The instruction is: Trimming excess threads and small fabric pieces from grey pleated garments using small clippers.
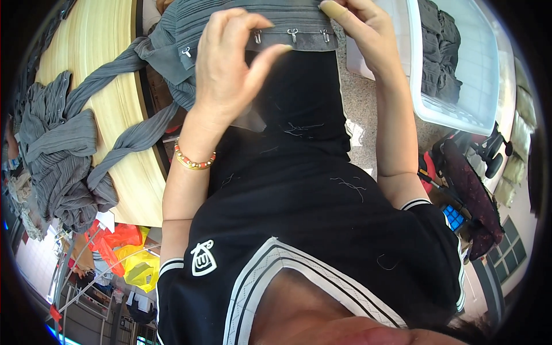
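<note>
A grey pleated garment [230, 7] lies over my lap at the top of the view. Along its smooth edge band sit several small silver metal hooks [293, 35]. My left hand [230, 69] is over the band, thumb and forefinger spread, with nothing between them. At the right end of the band, my right hand [362, 26] pinches the garment's edge between thumb and fingers. A tan cover wraps that thumb's tip. The garment's upper part runs out of view.
On the left, a light wooden table [103, 34] bears bunched grey pleated cloth [60, 149], with twisted lengths reaching toward my lap. A translucent plastic bin [480, 112] at the right holds folded grey garments [440, 52]. Red and yellow plastic bags [138, 267] are at lower left.
</note>
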Available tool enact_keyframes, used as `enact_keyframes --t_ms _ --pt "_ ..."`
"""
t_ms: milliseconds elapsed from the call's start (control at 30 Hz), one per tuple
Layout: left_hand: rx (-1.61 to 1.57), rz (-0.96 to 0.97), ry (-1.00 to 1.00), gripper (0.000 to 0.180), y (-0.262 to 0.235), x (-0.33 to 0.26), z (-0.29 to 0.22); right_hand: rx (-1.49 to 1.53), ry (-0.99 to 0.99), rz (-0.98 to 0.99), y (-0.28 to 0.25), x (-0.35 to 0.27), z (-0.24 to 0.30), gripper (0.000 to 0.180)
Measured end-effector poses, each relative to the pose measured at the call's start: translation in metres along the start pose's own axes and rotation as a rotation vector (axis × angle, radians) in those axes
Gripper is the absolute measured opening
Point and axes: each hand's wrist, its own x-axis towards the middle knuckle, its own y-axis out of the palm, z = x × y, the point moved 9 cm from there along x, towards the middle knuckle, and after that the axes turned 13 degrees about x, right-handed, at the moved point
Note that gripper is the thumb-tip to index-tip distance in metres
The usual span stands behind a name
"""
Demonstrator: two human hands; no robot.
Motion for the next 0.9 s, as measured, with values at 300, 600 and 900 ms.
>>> enact_keyframes --t_ms 300,600,900 --pt "-0.132 0.148 -0.221 0.015 -0.008 -0.020 0.037 -0.082 0.054 0.087 0.022 0.051 0.001 0.007" --pt "0.208 0.076 -0.254 0.013 -0.036 -0.051 0.073 -0.233 -0.194 0.390 0.098 0.093 0.011 0.009" --pt "0.308 0.061 -0.280 0.016 -0.039 -0.039 0.066 -0.664 -0.018 0.630 0.127 0.120 -0.017 0.013"
